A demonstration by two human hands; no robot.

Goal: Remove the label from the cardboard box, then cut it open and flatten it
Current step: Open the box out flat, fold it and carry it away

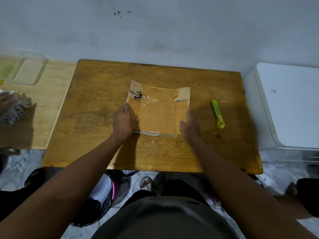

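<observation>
Cardboard box (158, 110) lies flattened; left hand (124, 122) presses it flat-fingered; right hand (189, 124) open beside.

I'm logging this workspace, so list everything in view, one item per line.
box: one, brown cardboard, flattened, mid-table, clear tape across it.
cutter: one, green and yellow, on the table right of the box.
table: one, brown wood, against the wall.
tray: one, pale wood, left of the table.
mop head: one, grey strands, far left.
white unit: one, right of the table.
wall: pale blue-grey, marked.
left hand: flat on the box's left edge.
right hand: at the box's right edge, fingers straight.
</observation>
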